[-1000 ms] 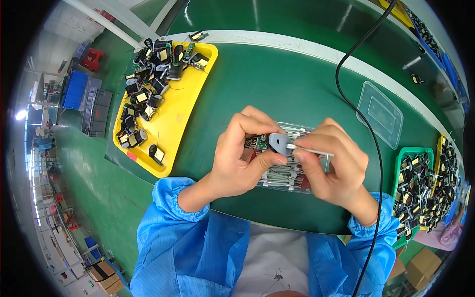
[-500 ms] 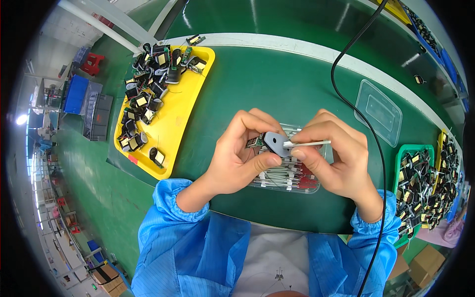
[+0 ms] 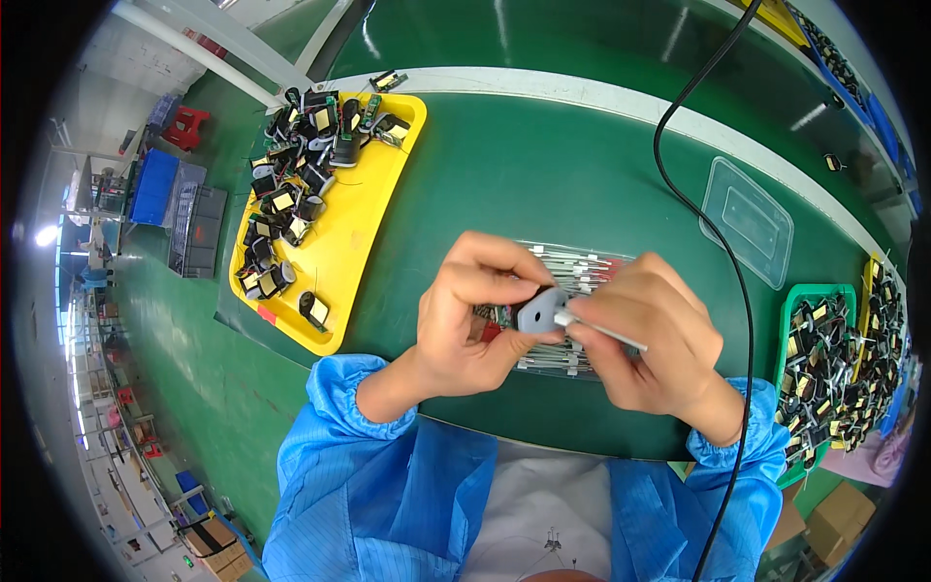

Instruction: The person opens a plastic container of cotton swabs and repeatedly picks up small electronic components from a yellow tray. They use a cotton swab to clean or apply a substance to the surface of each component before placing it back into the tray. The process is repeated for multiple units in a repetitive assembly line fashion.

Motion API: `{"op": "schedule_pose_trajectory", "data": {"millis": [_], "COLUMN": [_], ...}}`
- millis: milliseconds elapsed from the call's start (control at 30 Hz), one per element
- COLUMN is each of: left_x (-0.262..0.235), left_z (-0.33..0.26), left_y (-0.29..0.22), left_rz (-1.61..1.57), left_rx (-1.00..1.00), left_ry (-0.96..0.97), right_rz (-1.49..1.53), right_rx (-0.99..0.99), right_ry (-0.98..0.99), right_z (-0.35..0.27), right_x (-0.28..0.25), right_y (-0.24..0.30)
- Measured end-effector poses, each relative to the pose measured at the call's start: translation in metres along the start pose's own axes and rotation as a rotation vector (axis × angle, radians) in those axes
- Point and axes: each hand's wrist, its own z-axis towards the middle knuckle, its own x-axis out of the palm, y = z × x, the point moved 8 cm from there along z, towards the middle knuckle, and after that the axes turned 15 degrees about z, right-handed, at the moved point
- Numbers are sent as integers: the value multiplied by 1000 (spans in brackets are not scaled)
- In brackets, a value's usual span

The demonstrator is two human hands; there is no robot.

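Note:
My left hand (image 3: 475,315) pinches a small grey pad-like part (image 3: 539,312) together with a small component showing green and red behind it. My right hand (image 3: 655,335) holds a thin white rod-like piece (image 3: 601,331) whose tip meets the grey part. Both hands hover over a clear tray (image 3: 578,265) filled with several thin white-and-red rod parts on the green table. Blue sleeves cover both forearms.
A yellow tray (image 3: 349,233) with several black-and-yellow wound components lies at the left. A green tray (image 3: 790,310) of similar components sits at the right. A clear plastic lid (image 3: 745,221) rests at the back right. A black cable (image 3: 693,209) curves across the table.
Both hands have stayed over the clear tray, shifting slightly; the right hand's rod-like piece has stayed against the grey part in the left hand.

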Motion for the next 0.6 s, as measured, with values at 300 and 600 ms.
{"op": "schedule_pose_trajectory", "data": {"millis": [300,600], "left_x": [5,-6], "left_z": [-1,37], "left_y": [8,98], "left_rz": [-149,-56], "left_rx": [-157,-842], "left_ry": [36,277], "right_rz": [96,-13], "right_rx": [146,217], "right_ry": [-5,-178], "right_z": [4,19], "right_x": [-5,-57], "right_y": [-14,-12]}}
